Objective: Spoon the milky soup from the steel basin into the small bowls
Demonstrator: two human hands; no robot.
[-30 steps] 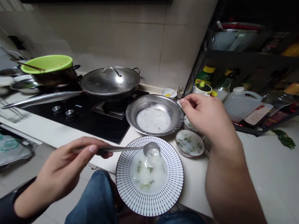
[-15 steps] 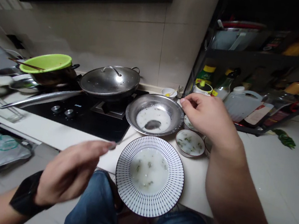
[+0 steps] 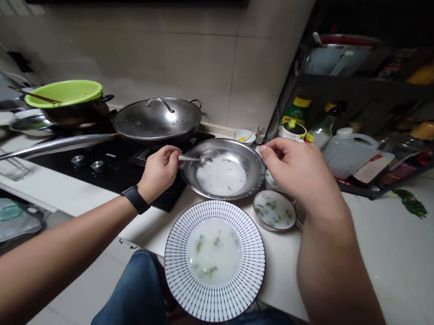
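My left hand (image 3: 161, 171) is closed around the handle of a metal spoon (image 3: 190, 158), at the left rim of a steel basin (image 3: 189, 179). The spoon's head is over the inside left wall of the basin, which holds a milky white liquid with a few dark bits. My right hand (image 3: 302, 169) pinches the basin's right rim. In front of the basin sits a large plate (image 3: 177, 286) with a black-lined rim, holding cloudy liquid with green bits. A small bowl (image 3: 275, 211) of similar liquid stands below my right hand, which partly hides another bowl (image 3: 272, 182) behind it.
A lidded wok (image 3: 156, 119) with a long handle sits on the black stove (image 3: 118, 173). Left of it, a lime-green basin (image 3: 65, 92) rests on a dark pot. A rack (image 3: 362, 191) of bottles stands right, with a green leaf (image 3: 411, 202) on the counter (image 3: 402, 248).
My left hand has moved forward from beside the plate to the basin's left rim. The spoon's head has shifted from the liquid's middle toward the left wall. My right hand stays in place.
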